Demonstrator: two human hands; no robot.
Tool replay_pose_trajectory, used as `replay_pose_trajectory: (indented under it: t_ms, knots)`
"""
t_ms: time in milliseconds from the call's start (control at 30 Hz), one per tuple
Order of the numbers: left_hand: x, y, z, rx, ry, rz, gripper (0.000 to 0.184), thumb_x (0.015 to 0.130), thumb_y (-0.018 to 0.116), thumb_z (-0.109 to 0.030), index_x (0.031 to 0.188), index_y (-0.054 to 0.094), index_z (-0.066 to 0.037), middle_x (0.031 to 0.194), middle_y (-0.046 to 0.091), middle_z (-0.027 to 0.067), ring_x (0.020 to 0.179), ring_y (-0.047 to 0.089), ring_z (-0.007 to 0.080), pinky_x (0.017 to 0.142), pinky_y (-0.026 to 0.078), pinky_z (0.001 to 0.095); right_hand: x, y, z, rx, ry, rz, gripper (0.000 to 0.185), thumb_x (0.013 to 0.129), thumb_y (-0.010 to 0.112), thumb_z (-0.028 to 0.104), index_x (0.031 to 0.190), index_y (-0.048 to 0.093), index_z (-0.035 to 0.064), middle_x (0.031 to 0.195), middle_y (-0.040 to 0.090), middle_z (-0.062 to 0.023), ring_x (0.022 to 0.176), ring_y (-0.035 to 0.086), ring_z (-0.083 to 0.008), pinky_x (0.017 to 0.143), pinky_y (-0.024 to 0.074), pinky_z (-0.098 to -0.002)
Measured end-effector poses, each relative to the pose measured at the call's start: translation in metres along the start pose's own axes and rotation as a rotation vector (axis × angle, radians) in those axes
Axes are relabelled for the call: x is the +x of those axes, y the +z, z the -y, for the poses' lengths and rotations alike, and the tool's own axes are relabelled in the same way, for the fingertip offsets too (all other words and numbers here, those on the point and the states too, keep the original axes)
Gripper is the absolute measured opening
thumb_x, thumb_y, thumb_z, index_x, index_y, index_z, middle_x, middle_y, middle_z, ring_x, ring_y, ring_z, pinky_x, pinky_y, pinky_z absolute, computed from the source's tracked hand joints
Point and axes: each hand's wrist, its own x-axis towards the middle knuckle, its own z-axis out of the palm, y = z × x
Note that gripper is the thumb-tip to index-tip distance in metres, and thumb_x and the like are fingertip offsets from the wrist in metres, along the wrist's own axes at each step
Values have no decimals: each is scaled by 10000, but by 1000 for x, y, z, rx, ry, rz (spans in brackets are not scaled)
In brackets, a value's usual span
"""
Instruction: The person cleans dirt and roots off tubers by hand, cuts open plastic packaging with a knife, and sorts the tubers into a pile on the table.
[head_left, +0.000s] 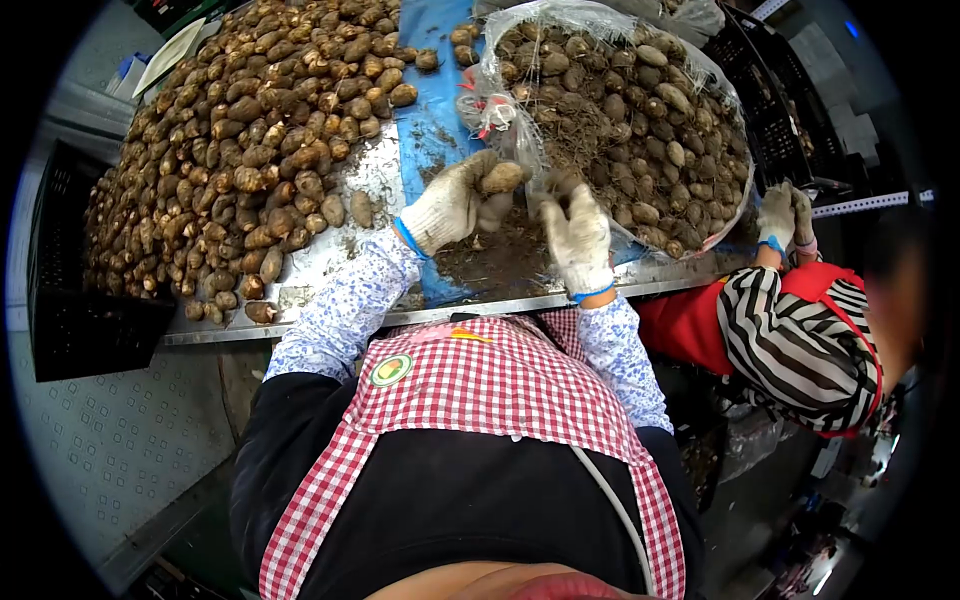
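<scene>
My left hand, in a dirty white knitted glove, is closed around a small brown taro above the table's soil-covered middle. Beside it, my right hand wears a like glove. Its fingers are curled in, and a dark bit shows at the fingertips that I cannot make out. Just beyond the right hand lies an opened clear plastic sack full of hairy, soil-covered taros. To the left a big heap of cleaner taros covers the table.
Loose soil lies on a blue sheet along the metal table. A black crate stands at the left edge. On the right, a co-worker's gloved hands rest by the table near more black crates.
</scene>
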Motion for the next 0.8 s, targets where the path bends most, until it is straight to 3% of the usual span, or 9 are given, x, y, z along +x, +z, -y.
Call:
replay_pose_trajectory:
  t_ms: [100,200,300,400,467,533,633,733,800]
  knots:
    - [0,14,4,26,-289,-277,433,1026,401,-463,957,615,-93,559,531,-24,344,363,99,328,250,246,10,4,7,-302,-192,72,212,873,678,178,1014,649,23,946,684,-159,785,683,-281,641,552,-391]
    - [4,1,22,187,-250,-150,364,1026,428,-429,967,598,-112,600,560,3,413,480,129,375,365,294,11,19,-6,-415,-362,136,137,871,649,101,954,613,-3,836,633,-195,743,640,-358,627,520,-415]
    - [28,-27,61,1103,566,-466,288,1008,474,-324,1025,589,-61,611,598,87,463,561,223,429,436,386,11,30,-7,-514,-31,191,152,904,601,182,927,611,32,829,629,-204,793,647,-353,697,524,-441]
    - [5,-2,40,1592,881,-539,252,989,502,-243,1091,588,-29,658,633,154,542,632,308,506,499,420,17,55,-50,-511,-543,-206,152,928,569,196,949,611,51,722,605,-205,623,623,-368,580,516,-448]
    - [-5,-7,26,1789,883,-398,290,954,542,-180,1199,555,-26,788,673,162,655,672,302,563,525,390,17,63,-55,-8,-204,-161,218,1003,476,263,1022,602,85,646,569,-119,474,554,-260,438,454,-366]
    - [-28,9,1,1899,719,-208,389,934,563,-171,1287,540,-11,928,696,150,753,685,264,646,551,361,2,56,-19,997,916,260,263,1030,432,299,1065,592,93,655,558,-70,467,528,-190,420,428,-309]
    - [0,-36,18,1606,881,-322,335,967,504,-167,1263,547,-17,856,683,156,669,677,270,595,544,357,-5,68,-9,844,791,121,259,1030,441,319,1012,589,108,666,543,-39,502,518,-133,427,401,-243]
    - [12,-13,20,506,373,-436,263,1017,441,-303,1054,590,-89,724,621,67,485,572,191,428,466,309,2,74,-19,24,29,-86,213,1016,476,209,1032,582,26,903,644,-63,755,613,-190,640,512,-319]
    - [7,-1,18,-113,-91,-608,292,1024,420,-357,947,579,-125,670,568,2,422,494,134,362,402,279,2,61,-11,-143,79,-16,193,999,491,143,1100,579,3,1015,662,-115,841,637,-234,758,520,-346]
